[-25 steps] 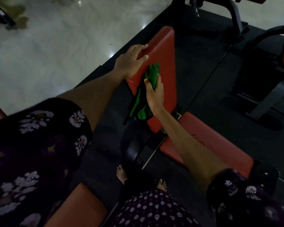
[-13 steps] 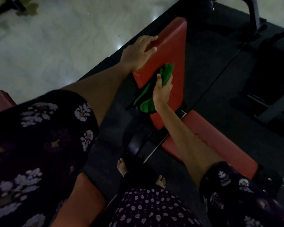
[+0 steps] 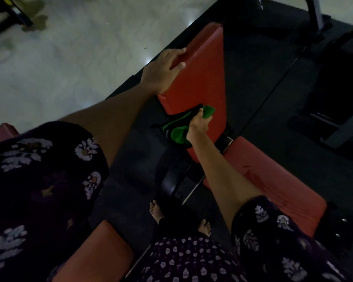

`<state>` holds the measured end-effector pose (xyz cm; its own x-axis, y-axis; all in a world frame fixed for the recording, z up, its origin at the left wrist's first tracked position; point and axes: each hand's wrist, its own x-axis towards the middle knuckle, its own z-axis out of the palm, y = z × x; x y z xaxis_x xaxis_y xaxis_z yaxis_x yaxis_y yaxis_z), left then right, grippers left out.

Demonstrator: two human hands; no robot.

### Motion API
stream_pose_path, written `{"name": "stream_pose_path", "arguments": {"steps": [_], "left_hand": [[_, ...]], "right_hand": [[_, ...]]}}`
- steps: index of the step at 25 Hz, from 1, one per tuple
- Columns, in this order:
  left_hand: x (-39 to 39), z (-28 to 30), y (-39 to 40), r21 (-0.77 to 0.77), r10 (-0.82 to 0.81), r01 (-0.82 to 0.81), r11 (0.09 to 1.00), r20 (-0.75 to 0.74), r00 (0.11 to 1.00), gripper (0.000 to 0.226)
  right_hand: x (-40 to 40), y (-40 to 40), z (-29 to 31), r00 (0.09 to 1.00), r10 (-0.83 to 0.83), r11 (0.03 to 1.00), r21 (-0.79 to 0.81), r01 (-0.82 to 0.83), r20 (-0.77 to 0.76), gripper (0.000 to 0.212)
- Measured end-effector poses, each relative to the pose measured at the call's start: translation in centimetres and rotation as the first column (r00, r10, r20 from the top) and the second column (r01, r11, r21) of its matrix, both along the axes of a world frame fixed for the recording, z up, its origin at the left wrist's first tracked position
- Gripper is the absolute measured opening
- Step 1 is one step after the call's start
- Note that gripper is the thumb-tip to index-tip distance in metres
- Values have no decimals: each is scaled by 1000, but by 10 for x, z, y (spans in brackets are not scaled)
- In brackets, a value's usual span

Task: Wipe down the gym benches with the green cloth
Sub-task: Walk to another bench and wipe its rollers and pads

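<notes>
Near the red backrest pad's (image 3: 202,78) lower edge, her right hand (image 3: 199,124) clutches the green cloth (image 3: 178,134). Her left hand (image 3: 165,67) lies flat-fingered along the pad's left edge, dark mat (image 3: 263,64) lying beyond.

no readable text, labels or numbers

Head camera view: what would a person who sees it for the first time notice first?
The eye goes first to the red backrest pad in the upper middle, bright against the dark floor mat. The right hand grips a green cloth at the pad's lower part, while the left hand rests on its left edge.
</notes>
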<state>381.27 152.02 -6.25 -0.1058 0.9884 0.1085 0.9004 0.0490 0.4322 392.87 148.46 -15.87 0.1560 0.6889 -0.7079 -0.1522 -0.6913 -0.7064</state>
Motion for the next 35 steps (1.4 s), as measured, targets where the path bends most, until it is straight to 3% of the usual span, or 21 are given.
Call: {"name": "stream_pose_path", "arguments": {"steps": [2,6,8,10,14,16,19,21,23,26,28,30,32,35], "left_hand": [[0,-2,0,9,11,-11,1000,-7,1000,45],[-2,-6,0,35,13,-13,999,-6,1000,45],[-2,-6,1,35,14,-14,999,8,1000,45],[-2,-7,-1,26,18,-18,1000,9,1000,45],[-3,-9,-4,18,4,-4,1000,1,1000,46],[-3,-7,-1,19,-2,2,1000,3,1000,46],[-2,-5,4,45,-2,1,999,9,1000,46],[-3,-4,3,36,-4,3,999,27,1000,47],[-3,-7,-2,26,4,-5,1000,18,1000,49],[-1,-5,-3,49,5,-5,999,0,1000,50],[3,-3,-2,52,27,-27,998,-1,1000,51],[7,-3,-3,26,68,-67,997,-43,997,50],[11,0,-1,-3,108,-109,994,-104,989,46],[24,9,13,14,144,-143,990,-161,976,39]], "right_hand": [[1,3,4,999,-31,999,-28,30,-41,54],[-14,-1,28,999,30,949,313,-32,13,48],[-15,-3,20,997,41,921,386,-61,61,49],[-5,0,6,997,28,947,317,-48,66,52],[12,18,5,999,14,1000,-4,-14,-37,56],[8,24,19,999,-11,999,52,12,-34,57],[-4,34,47,999,-14,936,349,32,-52,51],[-11,30,56,1000,-4,888,459,5,-4,46],[-9,24,48,998,-61,892,449,48,16,49],[-10,18,41,992,-121,957,267,111,22,59],[-20,11,46,983,-3,943,329,-57,181,71],[-22,1,37,947,61,857,471,-212,315,73],[-12,10,20,959,64,839,505,-202,277,70],[3,41,9,989,44,937,336,-89,139,68]]}}
